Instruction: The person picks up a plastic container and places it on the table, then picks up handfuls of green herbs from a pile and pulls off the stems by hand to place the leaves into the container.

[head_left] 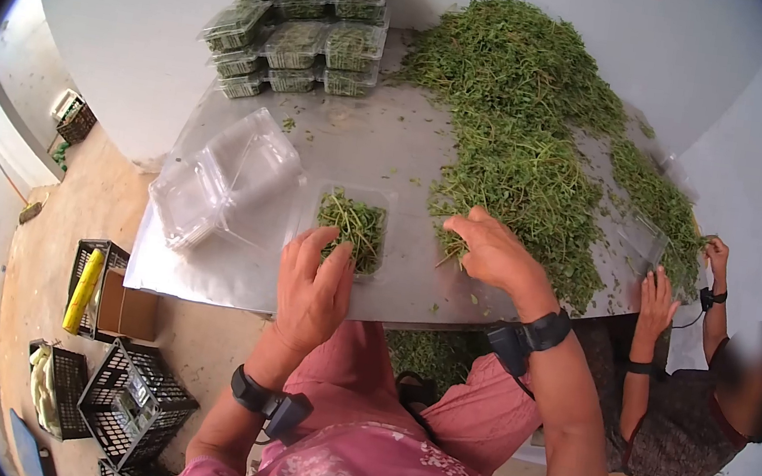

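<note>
A clear plastic clamshell box [385,234] stands on the metal table, its tray part filled with leafy green stems [352,223]. My left hand [314,276] is at the near left side of this box, fingertips bent over the greens and spaced apart. My right hand [506,256] is at the left edge of a large heap of loose greens [514,174]. Its fingers are partly bent with gaps between them, and a few stems lie by the fingertips. I see nothing held firmly in either hand.
Empty clear clamshell boxes [235,175] are nested on the table's left. Filled boxes [298,30] are stacked at the back. At right, a co-worker's hands [656,298] are near more greens [659,212]. Black crates [133,403] stand on the floor at left.
</note>
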Demonstrator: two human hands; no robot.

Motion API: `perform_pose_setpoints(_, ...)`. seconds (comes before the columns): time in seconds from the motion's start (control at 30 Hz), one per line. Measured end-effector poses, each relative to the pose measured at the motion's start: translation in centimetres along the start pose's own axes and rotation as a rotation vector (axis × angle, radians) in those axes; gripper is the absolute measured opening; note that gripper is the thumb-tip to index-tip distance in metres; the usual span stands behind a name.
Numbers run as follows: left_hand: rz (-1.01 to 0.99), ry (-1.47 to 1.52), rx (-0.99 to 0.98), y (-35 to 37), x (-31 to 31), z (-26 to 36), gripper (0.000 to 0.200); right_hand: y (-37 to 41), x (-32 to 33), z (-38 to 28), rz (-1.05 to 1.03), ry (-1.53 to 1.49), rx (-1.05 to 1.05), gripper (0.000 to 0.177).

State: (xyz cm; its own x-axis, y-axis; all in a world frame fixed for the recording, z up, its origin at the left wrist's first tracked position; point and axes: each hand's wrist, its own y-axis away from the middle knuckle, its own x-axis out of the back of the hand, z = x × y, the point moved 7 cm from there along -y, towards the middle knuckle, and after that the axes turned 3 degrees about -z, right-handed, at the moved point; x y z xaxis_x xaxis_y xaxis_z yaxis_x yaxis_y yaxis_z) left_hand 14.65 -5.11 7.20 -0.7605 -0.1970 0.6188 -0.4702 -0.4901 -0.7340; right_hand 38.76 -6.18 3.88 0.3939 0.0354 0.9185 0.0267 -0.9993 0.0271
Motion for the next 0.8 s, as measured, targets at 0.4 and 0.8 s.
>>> perform_pose_setpoints(0.4,-0.032,-0.038,-0.009,2.4,-0.2,-0.6,0.037,-0.8,3.0,0.4,0.157,-0.150,-0.063,0.014)
perform_pose_setpoints(0.8,-0.390,-0.051,-0.036,0.5,-2.3,0.6,0.050,-2.0,4.9,-1.5,0.222,-1.185,-0.137,0.012)
